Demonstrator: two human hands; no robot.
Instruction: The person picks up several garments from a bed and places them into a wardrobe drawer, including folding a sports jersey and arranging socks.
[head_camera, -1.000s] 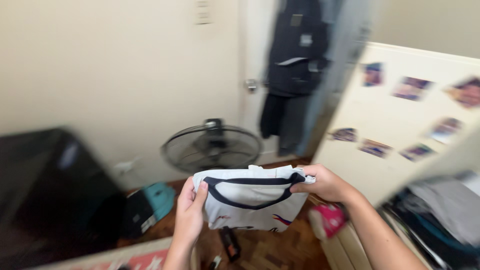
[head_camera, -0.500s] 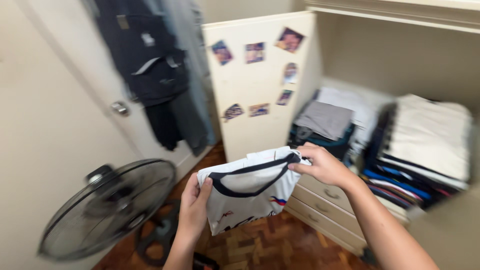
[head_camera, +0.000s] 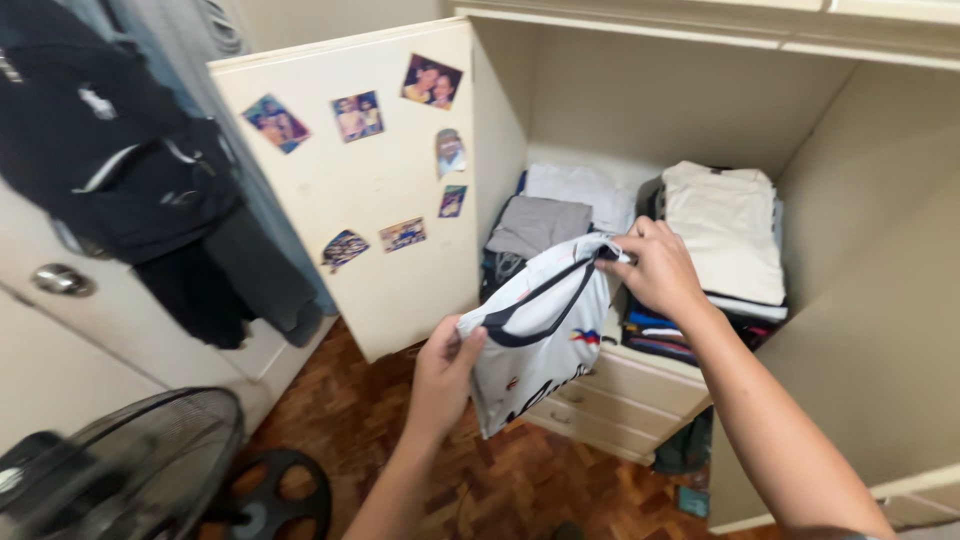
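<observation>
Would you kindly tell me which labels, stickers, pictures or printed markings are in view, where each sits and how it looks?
Photo prints: seven small colourful rectangles stuck on the open cream wardrobe door.
Printed emblem: small red, blue and yellow mark on the white folded shirt held by both hands.

The left hand (head_camera: 447, 362) pinches the lower corner of a folded white shirt (head_camera: 543, 325) with a dark neckband, while the right hand (head_camera: 660, 268) grips its upper corner, so the shirt hangs tilted between them in front of an open cream wardrobe (head_camera: 880, 300). Behind the shirt, 2 stacks of folded clothes sit on the shelf: a grey-topped stack (head_camera: 538, 228) on the left and a cream-topped stack (head_camera: 725, 230) on the right. Drawers (head_camera: 610, 405) lie below. The wardrobe door (head_camera: 360, 190) carries 7 small photos. Dark garments (head_camera: 130, 180) hang at the left, and a black fan (head_camera: 110, 470) stands on the wooden parquet floor (head_camera: 400, 450).
</observation>
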